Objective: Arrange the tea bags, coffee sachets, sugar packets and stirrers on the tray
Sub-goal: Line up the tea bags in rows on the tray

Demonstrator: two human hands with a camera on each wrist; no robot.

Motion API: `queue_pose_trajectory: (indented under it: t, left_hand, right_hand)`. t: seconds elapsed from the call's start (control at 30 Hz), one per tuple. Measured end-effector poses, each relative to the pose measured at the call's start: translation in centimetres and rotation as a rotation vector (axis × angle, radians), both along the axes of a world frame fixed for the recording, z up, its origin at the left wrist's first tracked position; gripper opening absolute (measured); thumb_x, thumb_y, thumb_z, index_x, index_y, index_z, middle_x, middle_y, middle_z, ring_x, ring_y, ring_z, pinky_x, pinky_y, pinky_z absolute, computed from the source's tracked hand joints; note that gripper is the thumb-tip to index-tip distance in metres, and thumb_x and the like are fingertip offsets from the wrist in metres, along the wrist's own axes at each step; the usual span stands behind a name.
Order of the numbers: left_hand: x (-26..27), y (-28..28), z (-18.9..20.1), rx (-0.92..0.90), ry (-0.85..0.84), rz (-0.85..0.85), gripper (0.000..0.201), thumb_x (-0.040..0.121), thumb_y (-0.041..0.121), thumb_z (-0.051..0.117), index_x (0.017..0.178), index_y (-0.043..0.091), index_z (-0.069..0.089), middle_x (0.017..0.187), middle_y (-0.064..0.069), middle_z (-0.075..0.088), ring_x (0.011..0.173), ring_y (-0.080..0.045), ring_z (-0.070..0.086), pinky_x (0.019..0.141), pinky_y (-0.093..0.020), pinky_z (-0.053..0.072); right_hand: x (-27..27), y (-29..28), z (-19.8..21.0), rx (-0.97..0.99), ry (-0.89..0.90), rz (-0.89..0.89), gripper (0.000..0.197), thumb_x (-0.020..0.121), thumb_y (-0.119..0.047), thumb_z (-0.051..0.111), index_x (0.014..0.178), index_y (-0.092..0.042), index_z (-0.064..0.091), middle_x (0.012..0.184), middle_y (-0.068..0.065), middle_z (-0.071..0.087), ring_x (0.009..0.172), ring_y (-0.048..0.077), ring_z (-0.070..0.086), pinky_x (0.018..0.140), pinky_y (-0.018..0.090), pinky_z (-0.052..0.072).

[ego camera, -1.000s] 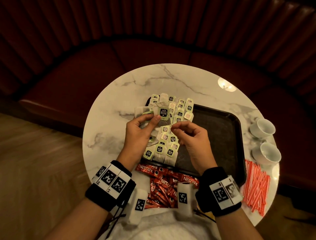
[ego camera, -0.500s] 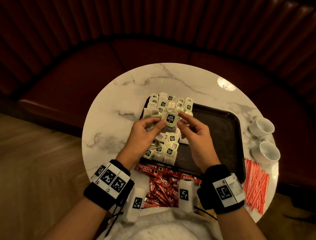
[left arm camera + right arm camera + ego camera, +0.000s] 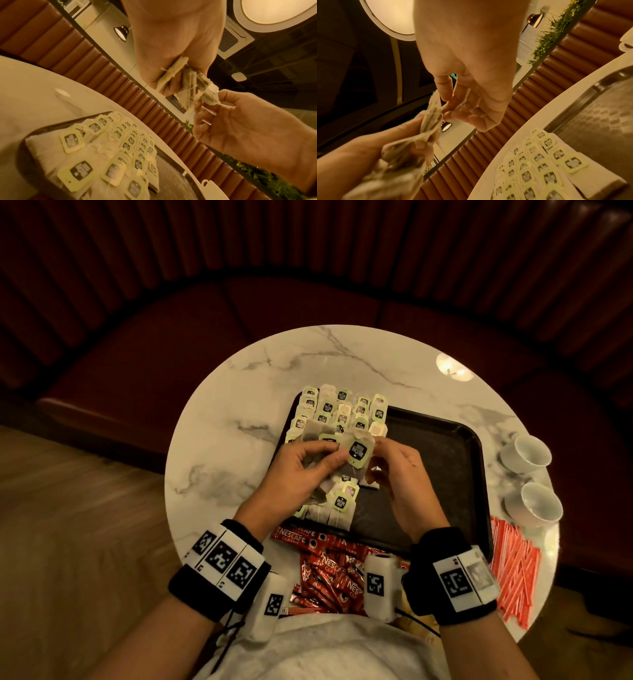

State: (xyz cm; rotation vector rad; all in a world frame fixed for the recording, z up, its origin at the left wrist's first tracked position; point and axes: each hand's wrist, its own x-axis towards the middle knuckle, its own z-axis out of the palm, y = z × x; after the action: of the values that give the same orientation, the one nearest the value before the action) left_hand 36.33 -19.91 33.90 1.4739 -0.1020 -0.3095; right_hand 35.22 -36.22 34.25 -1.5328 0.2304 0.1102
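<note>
Over the left half of the black tray [image 3: 445, 460], my left hand [image 3: 329, 453] grips a bunch of tea bags [image 3: 187, 83]. The top tea bag's green tag [image 3: 358, 451] faces up between the hands. My right hand [image 3: 376, 460] pinches the edge of that bunch [image 3: 431, 119] with thumb and forefinger. Rows of tea bags [image 3: 342, 412] lie overlapped along the tray's left side, and more tea bags [image 3: 339, 505] lie under the hands. Red coffee sachets [image 3: 329, 573] are heaped on the table in front of the tray. Red-and-white stirrers [image 3: 513, 563] lie at the right.
Two white cups [image 3: 525, 453] [image 3: 541, 503] stand at the round marble table's [image 3: 239, 405] right edge. The tray's right half is bare. A dark red curved bench [image 3: 171, 354] wraps round behind the table.
Both hands have drifted toward the far end of the tray. The right hand has closed in on the bunch held by the left, and the tagged tea bag now sits between them.
</note>
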Motion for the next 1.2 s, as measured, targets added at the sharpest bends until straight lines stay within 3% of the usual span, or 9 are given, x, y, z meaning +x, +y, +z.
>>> queue_pose_trajectory:
  t: [0.1,0.17,0.3,0.53,0.63,0.73,0.83,1.03,1.2]
  left_hand:
    - [0.2,-0.2,-0.3,-0.043,-0.008,0.131,0.007,0.085,0.019,0.067,0.091,0.023,0.070,0.085,0.015,0.073,0.074,-0.012,0.069,0.049,-0.037,0.057]
    - [0.5,-0.2,-0.5,-0.060,-0.020,0.179,0.006,0.084,0.018,0.068,0.090,0.019,0.070,0.082,0.018,0.073,0.073,-0.006,0.069,0.049,-0.034,0.057]
    - [0.6,-0.2,-0.9,-0.055,-0.041,0.215,0.014,0.076,0.030,0.070,0.089,0.023,0.071,0.083,0.016,0.072,0.083,-0.001,0.068,0.065,-0.023,0.058]
    - [0.8,0.5,-1.5,-0.035,0.040,0.235,0.040,0.075,0.047,0.066,0.103,0.018,0.074,0.109,0.008,0.072,0.104,-0.003,0.064,0.062,-0.023,0.057]
    - [0.8,1.1,-2.2,-0.017,0.044,0.242,0.021,0.088,0.034,0.063,0.102,0.021,0.074,0.108,0.009,0.072,0.105,-0.001,0.062,0.063,-0.013,0.051]
    - [0.8,1.4,-2.8,-0.003,0.067,0.229,0.019,0.089,0.031,0.062,0.102,0.022,0.074,0.105,0.011,0.073,0.106,-0.004,0.064,0.062,-0.025,0.057]
    - [0.7,1.3,-2.9,0.011,0.067,0.218,0.026,0.084,0.037,0.063,0.102,0.022,0.074,0.102,0.013,0.074,0.106,-0.005,0.064,0.068,-0.031,0.059]
    - [0.7,1.4,-3.0,0.016,0.075,0.224,0.017,0.088,0.033,0.063,0.098,0.024,0.075,0.103,0.011,0.073,0.107,-0.012,0.064,0.069,-0.039,0.059]
    - [0.6,1.5,-2.9,0.011,0.078,0.197,0.019,0.097,0.021,0.055,0.096,0.022,0.074,0.101,0.012,0.073,0.101,-0.012,0.064,0.056,-0.034,0.058]
  right_hand:
    - [0.0,0.1,-0.3,0.101,0.051,-0.003,0.028,0.101,-0.018,0.047,0.089,-0.015,0.072,0.078,-0.002,0.067,0.068,0.008,0.057,0.061,0.020,0.047]
    - [-0.2,0.1,-0.5,0.204,0.011,0.020,0.016,0.096,-0.020,0.057,0.099,-0.008,0.068,0.086,0.004,0.066,0.071,0.011,0.062,0.064,0.022,0.052]
    - [-0.6,0.0,-1.1,0.177,-0.102,0.033,0.020,0.082,-0.020,0.068,0.099,-0.008,0.070,0.094,0.008,0.073,0.084,0.017,0.069,0.076,0.023,0.056]
    - [-0.3,-2.8,-4.4,0.248,0.015,-0.239,0.017,0.082,-0.012,0.069,0.099,-0.008,0.072,0.101,0.013,0.074,0.086,0.014,0.070,0.075,0.018,0.056]
    - [-0.5,-4.7,-6.9,0.163,0.143,-0.356,0.011,0.089,-0.002,0.066,0.098,-0.006,0.071,0.097,0.013,0.072,0.081,0.014,0.069,0.070,0.017,0.057]
    - [-0.6,-5.7,-9.3,0.043,0.293,-0.401,0.015,0.091,-0.003,0.066,0.106,0.001,0.069,0.091,0.012,0.071,0.074,0.014,0.067,0.064,0.016,0.057]
    - [-0.5,-6.0,-11.3,-0.119,0.407,-0.372,0.011,0.091,-0.007,0.068,0.100,-0.004,0.072,0.090,0.011,0.073,0.075,0.016,0.066,0.068,0.024,0.056]
    - [0.2,-5.1,-12.4,-0.297,0.437,-0.317,0.005,0.088,-0.011,0.072,0.085,-0.010,0.075,0.083,0.008,0.075,0.073,0.015,0.067,0.082,0.033,0.059]
    - [0.1,-4.6,-11.2,-0.418,0.390,-0.296,0.009,0.087,-0.018,0.074,0.079,-0.017,0.073,0.082,0.005,0.075,0.074,0.015,0.070,0.083,0.033,0.059]
